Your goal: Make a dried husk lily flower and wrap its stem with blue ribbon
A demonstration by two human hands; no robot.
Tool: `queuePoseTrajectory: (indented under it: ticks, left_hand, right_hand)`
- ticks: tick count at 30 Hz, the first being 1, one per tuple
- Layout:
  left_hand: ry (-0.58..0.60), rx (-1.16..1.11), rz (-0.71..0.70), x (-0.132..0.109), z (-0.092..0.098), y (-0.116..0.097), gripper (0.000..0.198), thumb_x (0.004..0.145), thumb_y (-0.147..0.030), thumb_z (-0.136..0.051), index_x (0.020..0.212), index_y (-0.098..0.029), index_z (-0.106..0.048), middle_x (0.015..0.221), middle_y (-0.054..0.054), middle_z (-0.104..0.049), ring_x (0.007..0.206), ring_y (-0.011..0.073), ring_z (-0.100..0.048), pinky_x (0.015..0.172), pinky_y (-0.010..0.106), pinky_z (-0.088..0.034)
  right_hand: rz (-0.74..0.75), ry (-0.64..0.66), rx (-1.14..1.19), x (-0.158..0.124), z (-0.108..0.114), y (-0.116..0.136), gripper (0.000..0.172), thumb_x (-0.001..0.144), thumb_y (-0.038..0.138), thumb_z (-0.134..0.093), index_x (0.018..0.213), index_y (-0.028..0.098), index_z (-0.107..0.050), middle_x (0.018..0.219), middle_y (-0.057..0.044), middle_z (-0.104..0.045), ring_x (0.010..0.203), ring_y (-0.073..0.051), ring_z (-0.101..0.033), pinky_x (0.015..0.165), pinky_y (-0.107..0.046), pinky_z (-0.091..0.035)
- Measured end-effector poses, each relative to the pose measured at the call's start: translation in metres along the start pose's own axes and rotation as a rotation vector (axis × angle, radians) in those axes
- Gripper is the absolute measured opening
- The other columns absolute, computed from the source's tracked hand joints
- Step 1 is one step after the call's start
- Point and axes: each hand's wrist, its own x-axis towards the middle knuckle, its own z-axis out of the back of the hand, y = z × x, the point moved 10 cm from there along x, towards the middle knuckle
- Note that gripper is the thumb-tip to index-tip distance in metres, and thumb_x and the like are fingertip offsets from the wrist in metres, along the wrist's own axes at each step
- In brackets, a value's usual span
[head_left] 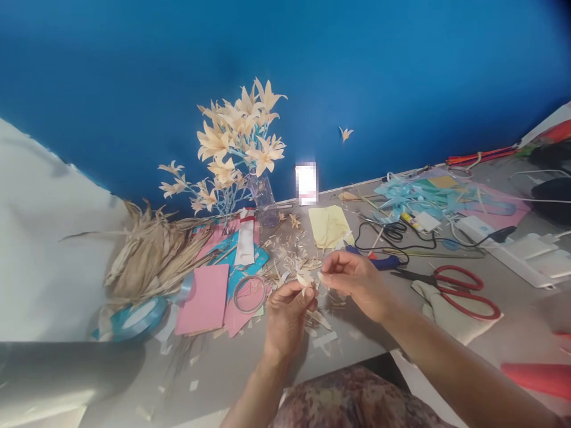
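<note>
Head view: a wisp of petal between my left fingertips

My left hand (289,309) has thumb and forefinger clamped on a pale petal (304,279), up off the table (232,368) and close in front of me. My right hand (352,276) is just beside it, thumb and forefinger together on a pale sliver (321,276); its far end is hidden from me.

I'd judge the petal nearly weightless, thin and dry, a little springy but quick to split or crease, and not slippery. It wants a light pinch at the base, leaving the tip free. Its long axis seems to slant up and leftward from my thumb, the narrow end pointing away from me.

Beyond my fingers lie loose pale scraps (298,255), then a tape ring (235,295) on the left and red-handled scissors (439,284) on the right. Further back stand the pale flowers (238,125), their petals flaring outward.
</note>
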Motion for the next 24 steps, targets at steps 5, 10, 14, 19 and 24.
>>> queuePoseTrajectory:
  ticks: [5,10,14,19,24]
  left_hand:
    - [-0.045,-0.024,-0.057,-0.001,0.005,-0.004,0.016,0.061,-0.025,-0.089,0.069,-0.020,-0.076,0.064,-0.001,-0.065,0.057,0.0095,-0.051,0.057,0.023,-0.042]
    - [-0.035,0.093,-0.165,-0.005,0.008,-0.016,0.013,0.064,-0.022,-0.087,0.069,-0.021,-0.075,0.069,0.000,-0.068,0.067,0.0139,-0.058,0.066,0.026,-0.046]
    - [-0.005,0.296,-0.328,-0.013,0.002,-0.036,0.008,0.072,-0.024,-0.083,0.071,-0.020,-0.076,0.071,0.004,-0.070,0.072,0.0179,-0.061,0.072,0.030,-0.047]
    - [-0.004,0.368,-0.426,-0.019,-0.002,-0.047,0.006,0.076,-0.021,-0.080,0.073,-0.020,-0.075,0.071,0.003,-0.069,0.070,0.0167,-0.061,0.069,0.028,-0.047]
    - [0.006,0.390,-0.485,-0.020,0.000,-0.047,0.005,0.078,-0.017,-0.078,0.078,-0.021,-0.075,0.073,0.002,-0.070,0.071,0.0155,-0.062,0.069,0.027,-0.048]
  right_hand:
    - [-0.038,-0.099,0.214,-0.002,-0.007,-0.020,0.033,0.066,0.029,-0.087,0.093,0.020,-0.072,0.076,0.001,-0.064,0.058,-0.008,-0.047,0.048,-0.020,-0.028]
    - [-0.008,-0.156,0.264,-0.004,-0.009,-0.019,0.034,0.062,0.028,-0.090,0.090,0.020,-0.074,0.074,0.002,-0.062,0.061,-0.009,-0.049,0.053,-0.022,-0.035]
    - [0.001,-0.176,0.306,-0.006,-0.015,-0.016,0.032,0.059,0.028,-0.093,0.083,0.020,-0.074,0.070,0.002,-0.062,0.062,-0.011,-0.050,0.056,-0.023,-0.040]
    - [0.029,-0.170,0.344,-0.008,-0.019,-0.015,0.028,0.059,0.028,-0.094,0.079,0.020,-0.075,0.071,0.003,-0.062,0.061,-0.009,-0.050,0.057,-0.021,-0.041]
    - [0.049,-0.116,0.352,-0.010,-0.023,-0.018,0.025,0.062,0.026,-0.093,0.080,0.022,-0.076,0.073,0.002,-0.064,0.063,-0.009,-0.053,0.059,-0.020,-0.045]
